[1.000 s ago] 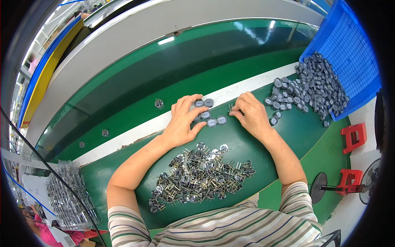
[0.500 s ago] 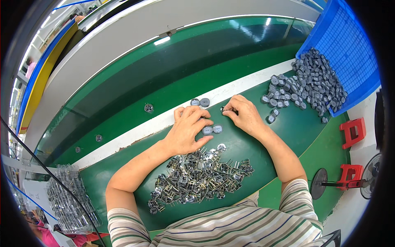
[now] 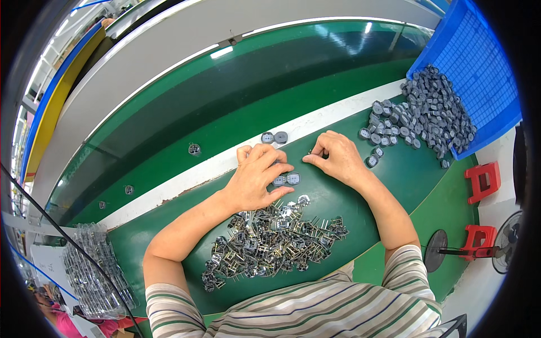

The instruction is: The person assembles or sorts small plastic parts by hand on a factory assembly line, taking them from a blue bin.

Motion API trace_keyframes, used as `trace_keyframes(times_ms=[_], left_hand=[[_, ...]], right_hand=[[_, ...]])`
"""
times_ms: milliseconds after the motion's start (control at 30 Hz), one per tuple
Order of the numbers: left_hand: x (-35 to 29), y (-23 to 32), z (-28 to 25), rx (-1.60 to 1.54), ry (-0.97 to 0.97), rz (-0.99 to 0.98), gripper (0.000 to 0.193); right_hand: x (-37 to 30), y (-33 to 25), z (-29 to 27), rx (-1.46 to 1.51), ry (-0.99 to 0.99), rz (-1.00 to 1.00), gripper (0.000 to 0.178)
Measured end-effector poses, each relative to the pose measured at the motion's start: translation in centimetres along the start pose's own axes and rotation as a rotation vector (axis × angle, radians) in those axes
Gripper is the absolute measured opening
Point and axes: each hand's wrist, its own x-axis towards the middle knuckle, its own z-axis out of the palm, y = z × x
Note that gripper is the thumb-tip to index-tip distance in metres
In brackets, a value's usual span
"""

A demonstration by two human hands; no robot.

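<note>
Pinching a small dark piece (image 3: 309, 151) in the right hand (image 3: 340, 159), fingertips together!
Curving a half-open left hand (image 3: 255, 178) round a grey pair (image 3: 293, 178) (gripping? cannot tell), now tucked further in on the green table (image 3: 335, 194).

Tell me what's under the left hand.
Grey parts show between the left hand's thumb and fingers, on the green table. Whatever lies beneath the palm is covered.
</note>
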Motion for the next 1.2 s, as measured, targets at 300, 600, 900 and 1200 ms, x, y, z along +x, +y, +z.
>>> trace_keyframes(times_ms=[300,600,900,1200], left_hand=[[-0.1,0.3,-0.2,-0.019,-0.039,0.141,0.036],[-1.0,0.8,0.7,-0.130,-0.095,-0.077,0.035],[-1.2,0.8,1.0,-0.151,-0.089,-0.130,0.037],[-1.0,0.7,1.2,-0.240,-0.119,-0.175,0.034]], right_hand=[[0.7,2.8,0.7,0.141,0.050,-0.314,0.016],[-0.2,-0.6,0.4,0.539,-0.335,-0.074,0.014],[-0.7,-0.6,2.0,0.340,-0.268,-0.214,0.019],[-0.9,-1.2,1.7,0.269,-0.285,-0.258,0.017]])
